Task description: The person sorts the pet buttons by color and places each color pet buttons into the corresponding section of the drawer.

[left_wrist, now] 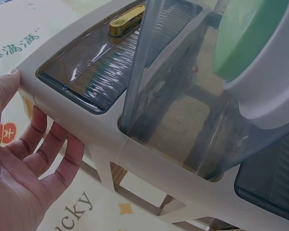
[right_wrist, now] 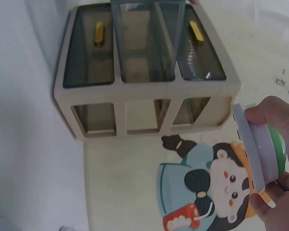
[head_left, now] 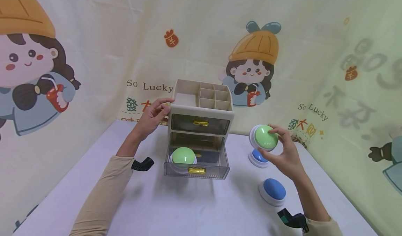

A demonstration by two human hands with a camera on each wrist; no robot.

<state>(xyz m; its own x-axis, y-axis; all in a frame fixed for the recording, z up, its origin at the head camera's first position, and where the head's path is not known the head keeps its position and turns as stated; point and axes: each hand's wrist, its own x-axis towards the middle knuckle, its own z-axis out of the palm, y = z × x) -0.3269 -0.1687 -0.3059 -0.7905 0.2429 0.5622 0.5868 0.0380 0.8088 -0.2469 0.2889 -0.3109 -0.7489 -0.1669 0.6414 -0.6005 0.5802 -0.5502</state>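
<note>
On the white tabletop [head_left: 201, 208], the drawer cabinet [head_left: 201, 109] could tip or slide if its open drawer [head_left: 216, 171], standing well out in front, were leaned on or knocked; the left hand [head_left: 152, 119] probably helps to steady it. Anything let fall into that drawer could strike the seated green button [head_left: 183, 155], which lies dome up near the front left, and lodge at a tilt. The held green button [head_left: 266, 137] is in the air right of the cabinet, apart from it; a loose grip on its smooth dome could let it slip and hit the far blue button [head_left: 259, 156] or the near blue button [head_left: 274, 189].

Both forearms reach forward, spread either side of the cabinet. The left wrist angles inward — thumb on the front frame, fingers bent round the upper corner's side. The right hand [head_left: 287, 155] is raised — thumb and fingers grasp opposite edges of the button, its dome turned toward the person.
</note>
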